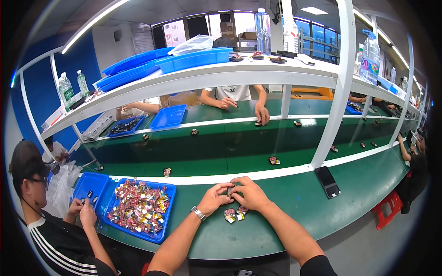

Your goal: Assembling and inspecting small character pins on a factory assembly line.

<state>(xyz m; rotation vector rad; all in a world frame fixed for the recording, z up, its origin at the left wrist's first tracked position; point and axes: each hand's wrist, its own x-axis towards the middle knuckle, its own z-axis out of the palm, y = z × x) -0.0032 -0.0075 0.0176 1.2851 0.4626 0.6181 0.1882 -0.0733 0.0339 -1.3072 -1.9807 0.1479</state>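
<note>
My left hand (212, 198) and my right hand (248, 193) meet over the green bench, pinching one small dark part (229, 190) between their fingertips. A wristwatch (198, 213) sits on my left wrist. Just below my hands lie two or three small red-and-silver parts (235, 214) on the bench surface. To my left a blue tray (156, 235) is heaped with several similar colourful small parts (138, 207).
A black phone (327, 181) lies on the bench at right. A green conveyor belt (221, 152) carries scattered small parts (274, 160). A person at left handles parts over another blue tray (87, 184). Other workers sit across. White shelf posts (338, 87) stand ahead; a red stool (386, 209) is at right.
</note>
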